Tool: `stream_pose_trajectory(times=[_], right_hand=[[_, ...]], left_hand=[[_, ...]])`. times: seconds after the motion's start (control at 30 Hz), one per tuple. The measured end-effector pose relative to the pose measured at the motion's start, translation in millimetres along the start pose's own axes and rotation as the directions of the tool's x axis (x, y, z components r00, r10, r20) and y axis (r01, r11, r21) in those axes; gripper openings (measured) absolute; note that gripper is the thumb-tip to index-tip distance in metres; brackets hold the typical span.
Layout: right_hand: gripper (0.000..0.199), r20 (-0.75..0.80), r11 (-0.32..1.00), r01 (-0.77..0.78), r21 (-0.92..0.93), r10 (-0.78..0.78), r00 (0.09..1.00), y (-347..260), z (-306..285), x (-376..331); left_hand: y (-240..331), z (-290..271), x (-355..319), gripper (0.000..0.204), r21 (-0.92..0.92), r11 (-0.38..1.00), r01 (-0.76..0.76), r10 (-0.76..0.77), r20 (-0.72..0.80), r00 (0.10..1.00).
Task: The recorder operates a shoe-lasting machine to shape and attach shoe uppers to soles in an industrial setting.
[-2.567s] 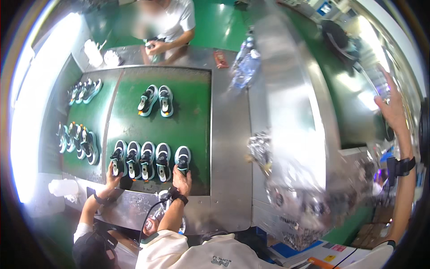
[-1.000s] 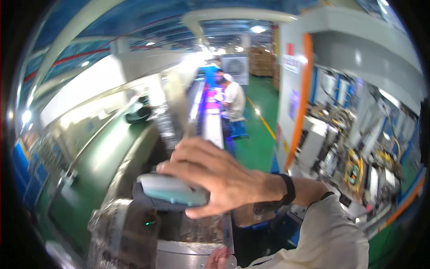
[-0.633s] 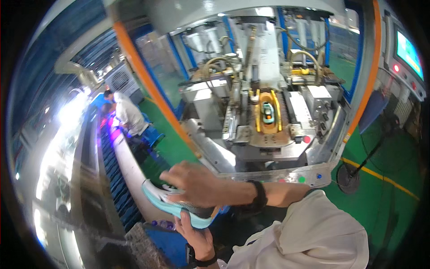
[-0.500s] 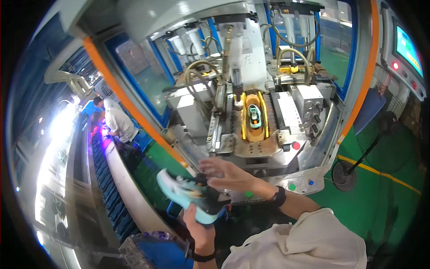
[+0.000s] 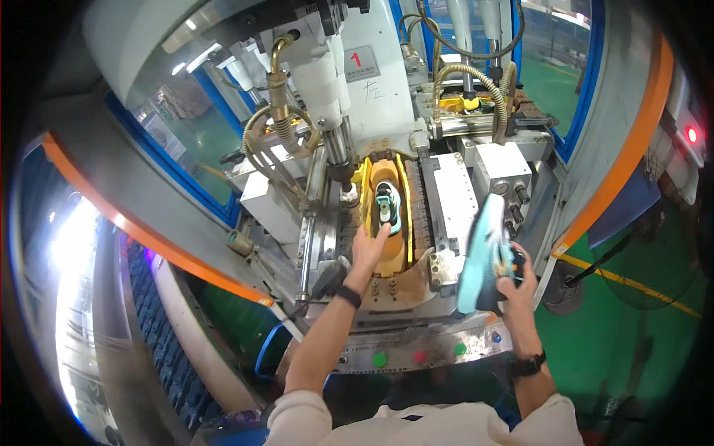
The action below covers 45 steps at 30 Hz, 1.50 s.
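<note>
A light-blue and black sneaker point(image 5: 482, 241) is held up on its side in my right hand point(image 5: 520, 290), over the right front of the press machine. The fingers and thumb close around its dark upper part, and its pale sole side faces left. My left hand point(image 5: 367, 254) reaches into the machine's mould, thumb and forefinger apart at the near end of a second shoe point(image 5: 387, 202). That shoe is teal, black and white and sits in an orange-brown mould pad point(image 5: 392, 260) between yellow side plates point(image 5: 407, 193). Whether the thumb touches it I cannot tell.
A metal press cylinder point(image 5: 336, 141) with hoses stands left of the mould. Coloured push buttons point(image 5: 380, 360) line the front panel. Orange-edged frames point(image 5: 186, 264) flank the opening. A conveyor with dark ridges point(image 5: 175, 334) runs at left; a stand fan point(image 5: 565, 293) is at right.
My view has turned to face the machine. The sneaker has passed from my left hand to my right and moved right. My left hand has gone forward into the mould.
</note>
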State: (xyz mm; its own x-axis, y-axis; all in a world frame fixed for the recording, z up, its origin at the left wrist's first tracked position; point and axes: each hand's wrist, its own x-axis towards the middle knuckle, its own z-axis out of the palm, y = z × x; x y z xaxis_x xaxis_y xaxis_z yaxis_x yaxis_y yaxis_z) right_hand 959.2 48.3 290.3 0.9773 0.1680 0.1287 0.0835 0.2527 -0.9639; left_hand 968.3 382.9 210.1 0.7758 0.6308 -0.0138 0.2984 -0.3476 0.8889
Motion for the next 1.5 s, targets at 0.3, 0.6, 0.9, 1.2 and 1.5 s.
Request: stream_pose_trajectory(times=[0.3, 0.6, 0.9, 1.2, 1.5], right_hand=[[0.058, -0.297, 0.922, 0.020, -0.386, -0.145, 0.944, -25.7, -24.0, 25.6], [0.057, 0.073, 0.521, -0.049, -0.852, 0.210, 0.975, 33.7, 83.7, 238.0], [0.050, 0.162, 0.239, 0.116, -0.964, 0.185, 0.969, 209.7, 255.0, 235.1], [0.051, 0.511, 0.399, 0.549, -0.734, -0.207, 0.834, 148.0, 253.9, 117.7], [0.015, 0.932, 0.626, 0.735, -0.260, -0.036, 0.360, 289.0, 155.5, -143.1]], left_hand=[[-31.9, 94.4, 110.6, 0.076, 0.307, 0.938, 0.162, -0.162, -0.027, 0.986], [6.8, -44.5, -30.8, 0.025, -0.681, 0.483, 0.550, -0.166, 0.545, 0.822], [-22.4, -227.4, -267.0, 0.045, -0.811, 0.510, 0.287, -0.432, 0.046, 0.900], [-60.3, -228.5, -382.6, 0.034, -0.847, 0.532, 0.016, -0.601, -0.364, 0.712], [-28.9, -173.8, -367.7, 0.032, -0.878, 0.475, 0.061, -0.644, -0.300, 0.704]])
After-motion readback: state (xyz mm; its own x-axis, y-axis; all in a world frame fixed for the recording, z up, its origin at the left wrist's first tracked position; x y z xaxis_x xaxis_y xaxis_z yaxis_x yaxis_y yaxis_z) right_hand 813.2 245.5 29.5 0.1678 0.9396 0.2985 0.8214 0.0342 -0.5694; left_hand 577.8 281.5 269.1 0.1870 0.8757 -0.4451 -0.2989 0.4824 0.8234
